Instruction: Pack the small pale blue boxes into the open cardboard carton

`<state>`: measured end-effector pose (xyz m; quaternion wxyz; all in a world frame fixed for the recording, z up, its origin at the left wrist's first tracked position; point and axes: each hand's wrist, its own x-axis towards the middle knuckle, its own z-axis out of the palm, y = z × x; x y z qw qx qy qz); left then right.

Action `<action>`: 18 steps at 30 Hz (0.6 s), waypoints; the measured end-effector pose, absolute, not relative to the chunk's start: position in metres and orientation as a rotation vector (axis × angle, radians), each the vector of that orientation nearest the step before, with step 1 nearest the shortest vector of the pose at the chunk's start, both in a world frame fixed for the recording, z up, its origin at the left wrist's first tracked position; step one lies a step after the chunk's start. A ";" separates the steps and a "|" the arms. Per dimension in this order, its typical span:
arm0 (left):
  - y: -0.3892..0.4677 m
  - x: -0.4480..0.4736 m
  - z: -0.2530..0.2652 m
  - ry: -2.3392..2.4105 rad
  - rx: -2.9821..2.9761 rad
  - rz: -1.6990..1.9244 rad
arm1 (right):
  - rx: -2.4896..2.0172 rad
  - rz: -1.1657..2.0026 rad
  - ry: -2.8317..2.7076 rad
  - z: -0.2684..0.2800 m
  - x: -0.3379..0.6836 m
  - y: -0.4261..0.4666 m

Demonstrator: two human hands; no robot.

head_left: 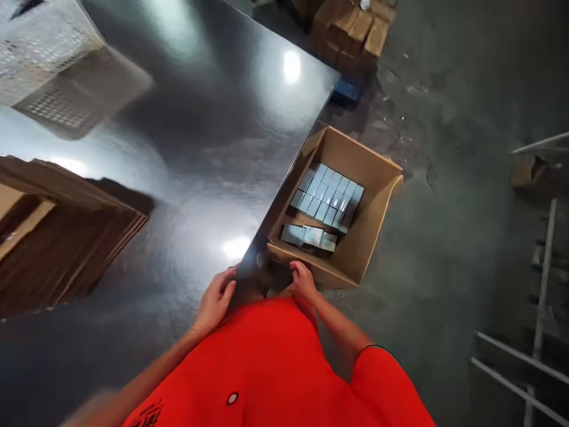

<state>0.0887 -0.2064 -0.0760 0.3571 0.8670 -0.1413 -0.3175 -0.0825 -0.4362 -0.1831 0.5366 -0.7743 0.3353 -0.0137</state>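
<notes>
Concrete floor, glossy black metal desk (186, 148) on my left. Open brown cardboard box (368, 237) sits on the floor against the desk edge, long axis running forward-right from me, half filled with small pale-blue packets (328, 196). Right hand (303, 279) is nearer, fingers curled on the box's near rim. Left hand (216, 300) rests loosely open on the desk corner, holding nothing. Flat cardboard stack (66, 237) far left.

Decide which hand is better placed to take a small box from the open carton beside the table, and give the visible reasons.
Probably the right hand: it rests at the near rim of the cardboard carton, close to the loose small boxes. The left hand lies on the shiny table edge, farther from them.
</notes>
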 end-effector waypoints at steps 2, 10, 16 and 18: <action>-0.248 0.075 -0.081 -0.489 2.195 -0.929 | -1.778 -0.028 0.940 -0.204 -0.122 -0.447; -0.375 0.007 -0.129 -0.616 2.245 -1.192 | -1.512 -0.004 1.154 -0.284 -0.171 -0.520; -0.476 0.005 -0.244 -0.592 2.344 -1.312 | -1.415 0.077 1.329 -0.400 -0.178 -0.616; -0.502 0.016 -0.301 -0.575 2.449 -1.370 | -1.376 0.163 1.425 -0.449 -0.178 -0.639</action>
